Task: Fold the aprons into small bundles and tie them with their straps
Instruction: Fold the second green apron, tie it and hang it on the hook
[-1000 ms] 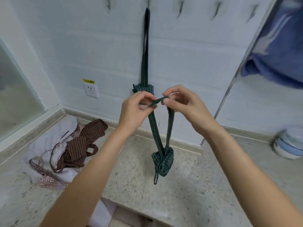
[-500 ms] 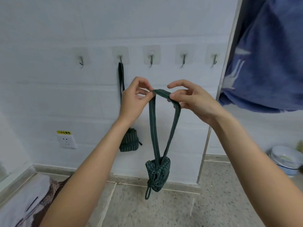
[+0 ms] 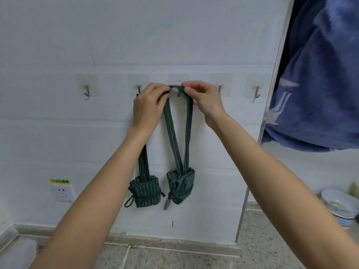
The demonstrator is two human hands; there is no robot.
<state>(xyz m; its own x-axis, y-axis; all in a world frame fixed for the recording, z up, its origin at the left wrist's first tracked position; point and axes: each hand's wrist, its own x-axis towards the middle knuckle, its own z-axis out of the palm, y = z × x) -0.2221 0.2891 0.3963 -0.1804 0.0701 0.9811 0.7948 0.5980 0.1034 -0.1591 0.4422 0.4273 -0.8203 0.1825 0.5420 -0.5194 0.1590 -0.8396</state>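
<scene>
A green striped apron bundle [image 3: 181,186] hangs below my hands by its strap loop [image 3: 171,131]. My left hand [image 3: 148,107] and my right hand [image 3: 205,99] each pinch the top of that loop, holding it up against the white wall at the middle hook, which they hide. A second green striped bundle [image 3: 145,192] hangs to the left by its own strap from the hook [image 3: 138,89] behind my left hand.
Bare wall hooks are at the far left [image 3: 86,92] and far right [image 3: 257,93]. A wall socket [image 3: 62,191] sits low on the left. Blue cloth [image 3: 318,74] hangs at the right beside a metal pole [image 3: 262,123]. A white bowl [image 3: 338,202] rests on the counter.
Both hands have lifted the strap loop and bundle from counter height up to the row of hooks. The view has tilted up with them, and the aprons on the counter are out of sight.
</scene>
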